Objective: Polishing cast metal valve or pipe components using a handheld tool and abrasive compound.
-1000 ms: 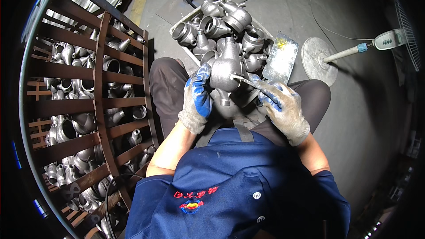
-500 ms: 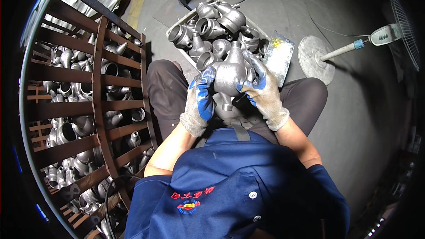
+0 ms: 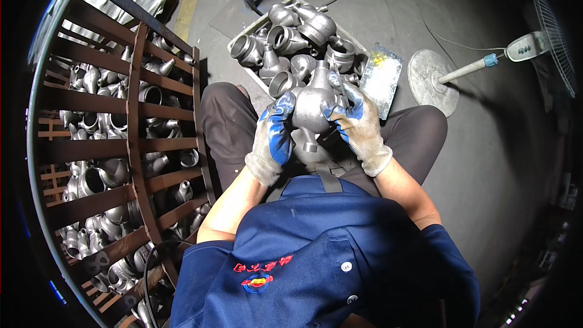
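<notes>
A grey metal casting [image 3: 314,109] with a round belly, a tapered neck pointing away from me and a short stub toward me is held over my lap. My left hand [image 3: 274,130], in a white knitted glove with blue coating, is closed against its left side. On the opposite side my right hand [image 3: 359,123], gloved alike, grips it with the thumb near the belly. Slim dark shapes show by the right fingers; whether they are glove or a thin tool I cannot make out. Beyond the casting, a light-rimmed crate [image 3: 243,68] holds several similar castings [image 3: 317,27].
A brown metal cage [image 3: 136,109] full of castings stands close on my left. Right of the crate lies a shiny metal sheet [image 3: 381,82] with a yellow patch. A fan [image 3: 527,47] with a round base [image 3: 432,82] is at the right. Cables cross the floor.
My right hand has shifted slightly along the casting, its fingers drawn in a little. The casting has tilted slightly; both hands still hold it.
</notes>
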The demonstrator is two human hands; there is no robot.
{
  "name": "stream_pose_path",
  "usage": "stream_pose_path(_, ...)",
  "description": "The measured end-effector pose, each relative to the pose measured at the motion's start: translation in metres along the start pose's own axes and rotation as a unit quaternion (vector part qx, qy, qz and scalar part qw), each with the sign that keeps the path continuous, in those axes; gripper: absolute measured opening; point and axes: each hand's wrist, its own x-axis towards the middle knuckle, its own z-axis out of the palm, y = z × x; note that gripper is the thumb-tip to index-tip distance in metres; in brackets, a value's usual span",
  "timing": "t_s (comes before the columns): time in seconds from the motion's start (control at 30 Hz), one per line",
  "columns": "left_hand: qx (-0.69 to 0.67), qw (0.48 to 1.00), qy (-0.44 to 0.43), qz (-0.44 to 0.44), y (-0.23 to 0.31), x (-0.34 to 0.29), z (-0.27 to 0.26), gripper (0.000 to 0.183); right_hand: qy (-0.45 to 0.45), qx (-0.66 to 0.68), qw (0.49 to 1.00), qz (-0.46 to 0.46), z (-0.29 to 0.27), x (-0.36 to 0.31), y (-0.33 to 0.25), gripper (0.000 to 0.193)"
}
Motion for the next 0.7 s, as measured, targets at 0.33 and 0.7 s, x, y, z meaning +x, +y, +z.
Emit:
stream_pose_path(0.33,-0.552,0.753,0.041,-0.356,-0.016,0.009,0.008,0.022,-0.022,0.2,0.976,0.089,-0.04,0.031,0.004,0.032)
stream_pose_path(0.7,-0.333,0.929,-0.03,-0.16,-0.011,0.009,0.03,0.037,-0.043,0.256,0.951,0.171,-0.055,0.04,0.03,0.023)
